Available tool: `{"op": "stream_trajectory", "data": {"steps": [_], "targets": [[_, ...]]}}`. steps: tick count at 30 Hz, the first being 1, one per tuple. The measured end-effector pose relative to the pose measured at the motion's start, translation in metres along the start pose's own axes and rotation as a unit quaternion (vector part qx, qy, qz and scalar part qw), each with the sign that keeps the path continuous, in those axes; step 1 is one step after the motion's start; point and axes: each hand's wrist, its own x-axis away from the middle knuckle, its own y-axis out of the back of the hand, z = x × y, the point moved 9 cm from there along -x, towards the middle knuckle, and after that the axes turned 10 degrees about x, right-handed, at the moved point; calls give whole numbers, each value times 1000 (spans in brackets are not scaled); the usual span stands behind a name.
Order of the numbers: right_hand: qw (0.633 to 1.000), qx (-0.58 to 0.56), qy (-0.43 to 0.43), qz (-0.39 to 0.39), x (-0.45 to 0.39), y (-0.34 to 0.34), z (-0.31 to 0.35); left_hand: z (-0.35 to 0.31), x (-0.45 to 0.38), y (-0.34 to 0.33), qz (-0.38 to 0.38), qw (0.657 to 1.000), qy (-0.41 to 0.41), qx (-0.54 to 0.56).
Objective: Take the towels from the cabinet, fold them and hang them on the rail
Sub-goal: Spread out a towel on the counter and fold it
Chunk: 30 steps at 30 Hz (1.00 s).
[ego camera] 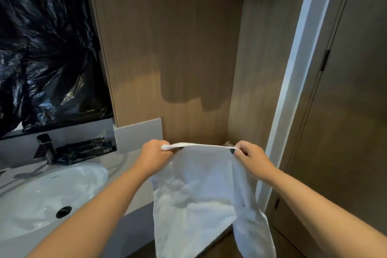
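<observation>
A white towel (pixel 201 195) is held stretched just right of the sink (pixel 41 199), its top edge pinched by the left hand (pixel 156 154) and the right hand (pixel 250 156). That edge runs level, left to right; the long axis hangs downward. The uneven lower corners could give a crooked fold, and a loosened pinch could drop it.

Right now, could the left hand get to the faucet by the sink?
Probably not without letting go first. The left hand grips one top corner of the white towel, and the right hand grips the other. Nothing visibly blocks the way to the faucet, which stands to its left behind the sink.
</observation>
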Motion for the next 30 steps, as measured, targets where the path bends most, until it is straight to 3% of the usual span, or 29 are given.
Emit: {"op": "stream_trajectory", "data": {"steps": [3, 8, 10, 12, 14, 17, 19, 21, 26, 30], "targets": [[993, -101, 3, -54, -3, 17, 23, -10, 2, 21, -42, 993, -3, 115], [996, -86, 17, -34, -5, 8, 47, -1, 11, 40, -76, 950, 75, 293], [996, -81, 24, -40, -5, 6, 56, -5, 11, 49, -85, 947, 62, 304], [996, -67, 44, -31, -5, 1, 68, -22, 12, 45, -33, 969, 3, 244], [996, -34, 79, -16, -4, -5, 84, -43, 14, 24, 76, 981, -59, 167], [995, -16, 101, -9, -3, -5, 102, -56, 21, -16, 216, 968, -90, 89], [995, -31, 93, -13, -3, -2, 106, -58, 25, -30, 243, 960, -108, 84], [995, -44, 85, -3, -3, -3, 104, -55, 26, -31, 228, 959, -115, 121], [991, -99, 53, 74, -3, -20, 95, -50, 21, 6, 93, 965, -104, 224], [991, -69, 15, 112, -4, -29, 71, -19, 10, 45, -29, 967, -23, 251]]}}
